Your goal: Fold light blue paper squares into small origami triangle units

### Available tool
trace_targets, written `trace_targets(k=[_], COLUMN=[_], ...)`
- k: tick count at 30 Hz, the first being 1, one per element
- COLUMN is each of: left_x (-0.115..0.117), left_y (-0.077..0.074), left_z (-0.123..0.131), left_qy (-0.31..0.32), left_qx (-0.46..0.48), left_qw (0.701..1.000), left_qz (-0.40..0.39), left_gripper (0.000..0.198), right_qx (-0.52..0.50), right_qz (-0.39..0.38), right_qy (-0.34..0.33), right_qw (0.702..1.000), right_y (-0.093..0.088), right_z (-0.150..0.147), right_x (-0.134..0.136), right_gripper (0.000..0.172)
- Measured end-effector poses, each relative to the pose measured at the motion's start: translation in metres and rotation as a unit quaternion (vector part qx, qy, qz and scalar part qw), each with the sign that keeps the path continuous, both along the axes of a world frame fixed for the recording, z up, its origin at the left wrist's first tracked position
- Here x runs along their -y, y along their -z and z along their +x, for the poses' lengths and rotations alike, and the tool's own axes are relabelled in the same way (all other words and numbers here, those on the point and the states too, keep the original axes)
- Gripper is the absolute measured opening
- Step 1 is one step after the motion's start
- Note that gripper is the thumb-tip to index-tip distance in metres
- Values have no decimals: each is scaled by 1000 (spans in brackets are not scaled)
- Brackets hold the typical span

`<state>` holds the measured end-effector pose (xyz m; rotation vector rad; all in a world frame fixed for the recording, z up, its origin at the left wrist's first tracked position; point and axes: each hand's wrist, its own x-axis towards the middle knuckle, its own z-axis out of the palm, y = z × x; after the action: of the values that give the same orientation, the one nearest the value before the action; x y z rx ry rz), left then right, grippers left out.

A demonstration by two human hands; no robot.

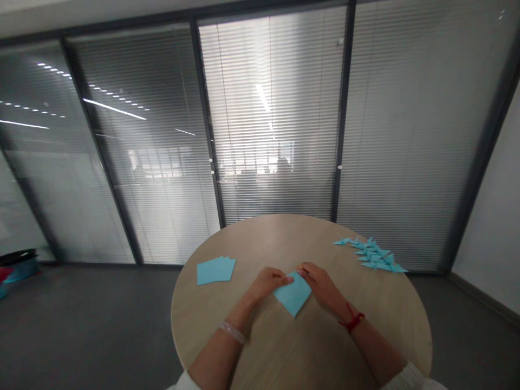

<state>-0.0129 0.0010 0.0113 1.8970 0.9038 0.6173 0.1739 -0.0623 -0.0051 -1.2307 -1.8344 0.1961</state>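
A light-blue sheet of origami paper (294, 297) lies over the middle of the table, one corner pointing toward me. My left hand (268, 283) pinches its upper left edge, the thumb on top of the paper. At the upper right edge, the fingers of my right hand (317, 280) are closed on the same sheet near its far corner. Both hands meet the paper close together, and their fingertips partly cover its far edge. Whether the sheet is folded under the fingers I cannot tell.
Flat blue sheets (215, 271) lie overlapping at the left of the round wooden table (280, 230). Several folded blue paper cranes (376, 254) are grouped near its right edge. Behind stands a glass partition with blinds (276, 108). A dark-rimmed bin (22, 265) is on the floor far left.
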Motion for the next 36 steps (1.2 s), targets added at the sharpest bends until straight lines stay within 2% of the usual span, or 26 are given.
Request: trace_targets(k=[2,4,6,10,15,22,25,32,36], left_x=[3,4,3,0,-1,-4,0,8,8], left_y=[3,6,8,6,2,6,4,3,6], left_z=[0,0,1,0,-2,0,1,5,7], left_qy=[53,69,45,-36,-65,-71,-50,64,74], left_qx=[-26,-11,31,138,214,209,205,191,190], left_qw=[998,997,997,984,962,964,967,969,968], left_qz=[-18,-41,-60,-111,-159,-151,-145,-142,-149], left_gripper=[52,52,53,52,51,48,47,45,46], right_qx=[-3,-23,-32,1,8,-64,-109,-188,-197], right_qz=[2,12,45,98,57,-38,-48,-123,-121], right_qy=[-18,-12,-11,-50,-78,-81,-73,-26,-4], right_qw=[1000,1000,998,994,995,994,990,974,973], right_y=[0,0,0,-3,2,3,-1,3,8], right_z=[-2,-2,-2,-2,-3,-3,-5,-7,-5], right_x=[1,2,2,4,4,0,0,-4,-9], right_gripper=[30,28,33,35,29,22,23,27,26])
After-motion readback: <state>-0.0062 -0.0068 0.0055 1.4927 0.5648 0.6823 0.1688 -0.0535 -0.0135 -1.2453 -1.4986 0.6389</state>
